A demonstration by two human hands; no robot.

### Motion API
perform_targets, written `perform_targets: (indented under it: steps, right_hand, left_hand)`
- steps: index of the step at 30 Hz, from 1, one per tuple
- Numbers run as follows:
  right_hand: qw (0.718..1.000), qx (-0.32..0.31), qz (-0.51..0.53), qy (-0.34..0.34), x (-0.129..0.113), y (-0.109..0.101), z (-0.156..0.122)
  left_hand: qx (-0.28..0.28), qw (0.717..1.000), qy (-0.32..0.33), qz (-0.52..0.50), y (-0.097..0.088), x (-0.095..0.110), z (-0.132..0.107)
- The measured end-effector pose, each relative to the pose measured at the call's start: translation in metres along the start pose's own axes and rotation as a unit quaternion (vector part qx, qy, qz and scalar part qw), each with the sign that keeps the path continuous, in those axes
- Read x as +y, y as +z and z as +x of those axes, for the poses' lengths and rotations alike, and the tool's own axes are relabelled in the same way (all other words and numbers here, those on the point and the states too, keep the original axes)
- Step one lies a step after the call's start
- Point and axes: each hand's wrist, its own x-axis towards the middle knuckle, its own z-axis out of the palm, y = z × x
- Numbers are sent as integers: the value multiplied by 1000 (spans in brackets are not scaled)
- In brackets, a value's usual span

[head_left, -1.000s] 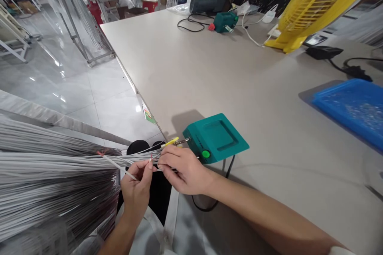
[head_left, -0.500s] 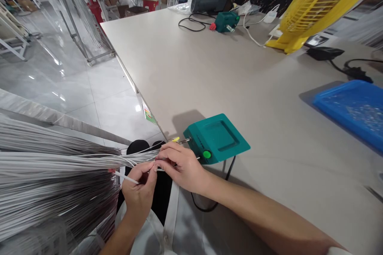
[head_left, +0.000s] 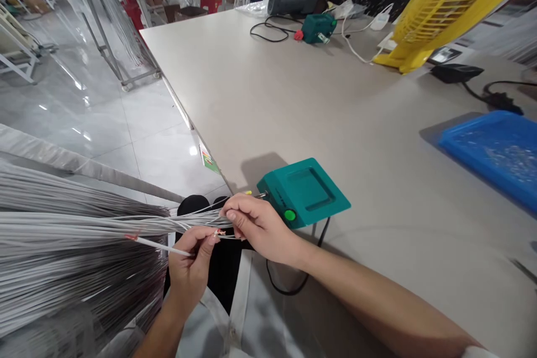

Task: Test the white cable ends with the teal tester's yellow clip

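Note:
My left hand [head_left: 191, 260] pinches a grey cable [head_left: 157, 244] between thumb and fingertips. Thin red and pale wire ends [head_left: 218, 232] stick out past its fingertips; the cable's other end, with reddish strands, points left. Just right of them my right hand [head_left: 262, 229] is closed, thumb against the fingers. What it grips, if anything, is hidden. Behind both hands runs a thick bundle of grey cables [head_left: 96, 225], its tips partly covered by the right hand. A green machine [head_left: 312, 190] with a bright green button and a metal shaft stands at the table edge, beyond the right hand.
The grey table [head_left: 335, 106] carries a blue tray [head_left: 495, 151] on the right and a yellow fan [head_left: 444, 17] behind it. Farther back stand a second green device [head_left: 318, 28] and a dark motor [head_left: 293, 1]. A black cord [head_left: 289, 292] hangs below the near machine.
The fingertips of my two hands have parted slightly, and the red and pale wire ends now show between them. The held cable's left end has swung farther left.

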Motion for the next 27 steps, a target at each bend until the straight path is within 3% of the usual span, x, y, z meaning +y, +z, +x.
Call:
perform_targets:
  steps: [4, 9, 13, 19, 24, 27]
  right_hand:
    - [999, -41, 9, -7, 0, -2, 0]
    - [998, -39, -44, -33, 0, -1, 1]
    - [996, -64, -59, -32, -1, -4, 1]
    - [967, -108, -159, -169, 4, -8, 1]
    - [930, -86, -277, -225, 4, -8, -1]
    - [933, -79, -280, -211, 4, -7, -3]
  left_hand:
    - [-2, 1000, 4, 20, 0, 0, 0]
    - [-5, 999, 15, 37, 0, 3, 2]
    - [-46, 997, 50, 30, -3, 0, 4]
    - [-105, 992, 61, 36, -9, -6, 5]
    - [-62, 996, -14, 67, -9, -10, 5]
    - [0, 997, -70, 44, -9, -12, 4]
